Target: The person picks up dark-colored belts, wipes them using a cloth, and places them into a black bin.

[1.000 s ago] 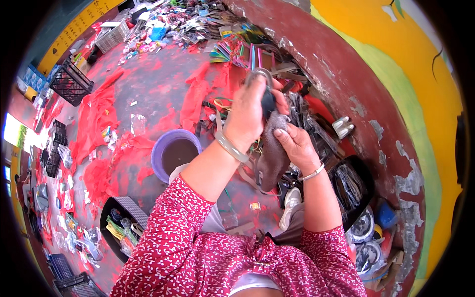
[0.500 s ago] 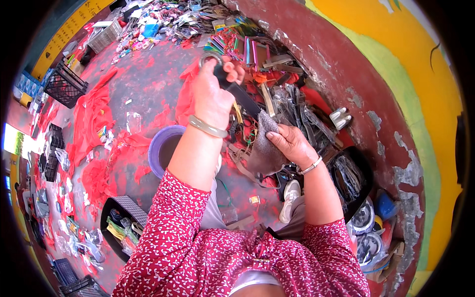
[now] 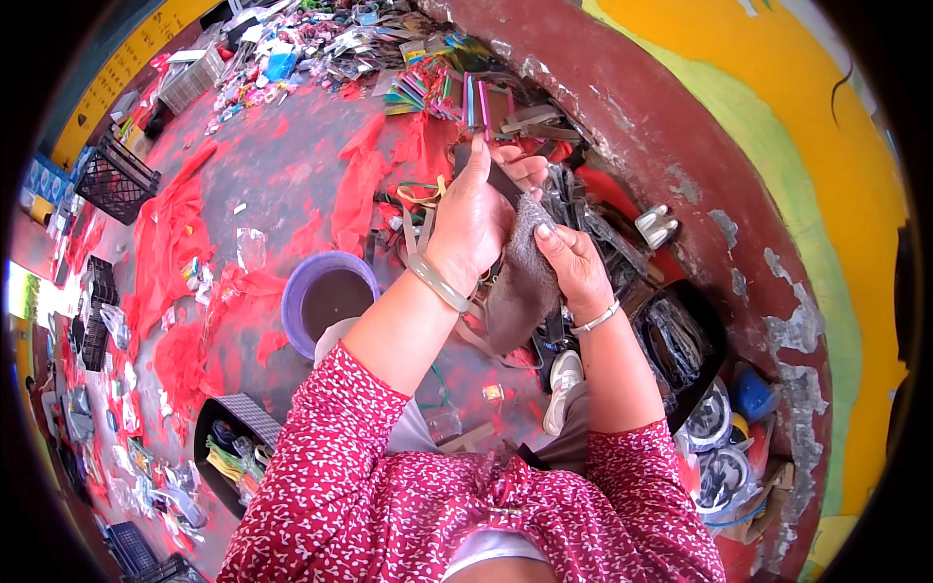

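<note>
Across my left hand (image 3: 474, 219) runs a dark flat strap (image 3: 501, 183), belt-like. It lies between the raised thumb and the half-extended fingers; its far end is hard to make out. My right hand (image 3: 575, 267) pinches a grey-brown fuzzy cloth (image 3: 525, 301) with its thumb on top. The cloth's upper end is folded around the lower part of the strap, hiding it, and the rest hangs down between my forearms. Both hands are close together. Left of my left forearm stands a purple bucket (image 3: 290, 309) with murky liquid inside.
Dark straps and plastic-wrapped pieces (image 3: 607, 233) lie along the red wall (image 3: 622, 117). A black bin (image 3: 717, 335) stands by my right arm, another dark basket (image 3: 201, 428) at lower left. Red cloth (image 3: 175, 219), a black crate (image 3: 119, 180) and heaped goods (image 3: 340, 49) cover parts of the floor.
My left hand has come down and right, closer to the cloth, and its fingers have loosened from a curled grip. My right hand stays on the cloth, shifted slightly.
</note>
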### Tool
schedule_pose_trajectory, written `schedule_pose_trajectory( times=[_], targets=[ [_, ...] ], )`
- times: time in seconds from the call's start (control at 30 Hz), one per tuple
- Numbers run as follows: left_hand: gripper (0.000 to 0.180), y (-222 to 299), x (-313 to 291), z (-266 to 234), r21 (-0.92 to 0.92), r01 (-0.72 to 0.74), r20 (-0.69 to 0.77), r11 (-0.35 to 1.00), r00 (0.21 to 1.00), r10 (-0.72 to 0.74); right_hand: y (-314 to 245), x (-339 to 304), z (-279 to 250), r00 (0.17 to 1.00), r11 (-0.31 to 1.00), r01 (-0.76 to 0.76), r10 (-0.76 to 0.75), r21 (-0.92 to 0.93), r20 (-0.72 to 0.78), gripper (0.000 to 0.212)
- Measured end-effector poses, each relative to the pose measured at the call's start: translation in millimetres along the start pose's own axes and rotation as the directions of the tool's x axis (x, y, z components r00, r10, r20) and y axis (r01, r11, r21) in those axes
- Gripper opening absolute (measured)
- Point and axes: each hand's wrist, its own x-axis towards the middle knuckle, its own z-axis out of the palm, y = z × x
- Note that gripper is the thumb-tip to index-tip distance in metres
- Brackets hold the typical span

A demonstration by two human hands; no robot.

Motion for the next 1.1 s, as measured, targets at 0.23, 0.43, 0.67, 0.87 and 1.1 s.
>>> schedule_pose_trajectory(
  times=[0.23, 0.43, 0.67, 0.87, 1.1],
  targets=[
    [0.042, -12, -10, 8, 0.551, -0.122, 0.04, 0.826, 0.992, 0.12, 22, 10, -8, 0.986, 0.985, 0.092, -0.111, -0.144, -0.124, 0.029],
    [0.037, -27, -16, 14, 0.559, -0.083, 0.097, 0.825, 0.995, 0.035, 10, 13, -5, 0.937, 0.879, 0.291, -0.342, -0.377, -0.074, 0.023],
    [0.036, -17, -11, 25, 0.497, -0.196, -0.032, 0.845, 0.969, 0.244, -7, 1, 2, 1.0, 0.994, 0.007, -0.005, -0.106, 0.021, 0.019],
    [0.036, -2, 1, 21, 0.431, -0.23, -0.117, 0.873, 0.945, 0.306, -9, -6, 4, 0.997, 0.966, 0.004, 0.018, -0.257, 0.08, 0.02],
    [0.031, 34, 15, 1, 0.372, -0.348, -0.16, 0.86, 0.889, 0.429, -12, -19, 7, 0.98, 0.944, -0.014, 0.079, -0.33, 0.184, 0.019]
  ],
)
